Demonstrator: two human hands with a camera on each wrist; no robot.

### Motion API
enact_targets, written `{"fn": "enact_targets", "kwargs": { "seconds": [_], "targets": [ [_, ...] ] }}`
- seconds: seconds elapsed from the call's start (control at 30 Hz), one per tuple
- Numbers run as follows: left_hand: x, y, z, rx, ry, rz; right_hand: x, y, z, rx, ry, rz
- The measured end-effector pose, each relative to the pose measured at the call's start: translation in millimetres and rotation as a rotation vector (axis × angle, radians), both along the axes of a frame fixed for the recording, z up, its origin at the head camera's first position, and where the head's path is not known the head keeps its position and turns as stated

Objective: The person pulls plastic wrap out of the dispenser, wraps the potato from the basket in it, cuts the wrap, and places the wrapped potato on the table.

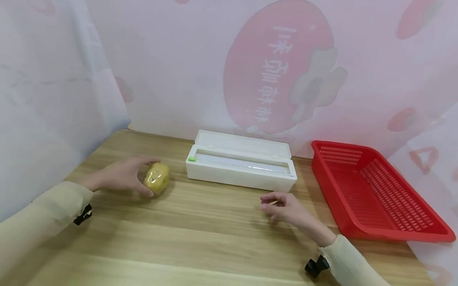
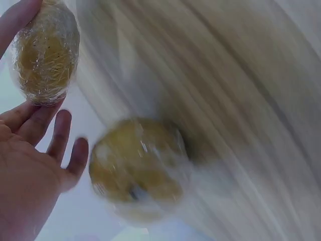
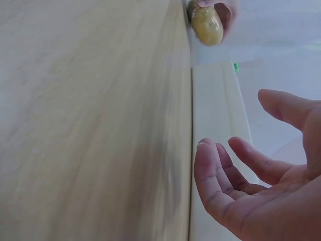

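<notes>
In the head view my left hand (image 1: 123, 173) holds a yellow potato (image 1: 156, 177) between thumb and fingers. Clear plastic film wraps that potato (image 2: 47, 55), as the left wrist view shows close up. Below my left hand (image 2: 30, 165) a second film-wrapped potato (image 2: 138, 168) appears, blurred; the head view does not show it apart. My right hand (image 1: 286, 208), fingers loosely bent and holding nothing, hovers above the table in front of a long white box (image 1: 239, 180). The box's lid (image 1: 243, 143) stands back, and a roll of cling film (image 1: 243, 163) lies inside.
A red plastic basket (image 1: 332, 194) with perforated walls stands at the right side of the wooden table (image 1: 200, 238). A small green piece (image 1: 192, 159) sits on the box's left end. Patterned cloth (image 1: 171, 71) hangs behind and at both sides.
</notes>
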State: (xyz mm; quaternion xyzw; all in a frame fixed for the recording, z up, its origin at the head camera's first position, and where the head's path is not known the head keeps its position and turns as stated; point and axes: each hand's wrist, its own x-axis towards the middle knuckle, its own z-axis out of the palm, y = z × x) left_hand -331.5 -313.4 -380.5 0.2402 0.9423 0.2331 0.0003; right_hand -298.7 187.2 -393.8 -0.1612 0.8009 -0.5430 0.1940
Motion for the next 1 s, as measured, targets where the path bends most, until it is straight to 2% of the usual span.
{"fn": "enact_targets", "kwargs": {
  "seconds": [0.2,0.37,0.53,0.67,0.83,1.0],
  "targets": [
    [-6.2,-13.7,-1.6,-0.058,0.049,0.042,-3.5,0.4,5.5,0.011,0.001,0.003],
    [-8.3,-23.2,-4.8,-0.085,0.020,0.055,-2.0,-0.1,7.9,-0.008,0.009,0.002],
    [-8.4,-27.4,-1.6,-0.160,0.010,0.071,0.1,-2.7,9.8,-0.030,0.024,0.004],
    [-6.3,-24.7,3.8,-0.220,0.016,0.079,1.3,-5.1,12.4,-0.032,0.069,0.010],
    [-4.7,-14.8,7.6,-0.256,-0.017,0.100,1.8,-3.4,18.1,-0.039,0.140,0.010],
    [-4.0,1.5,11.2,-0.311,0.022,0.125,4.2,0.0,24.9,-0.075,0.157,0.008]
  ]
}}
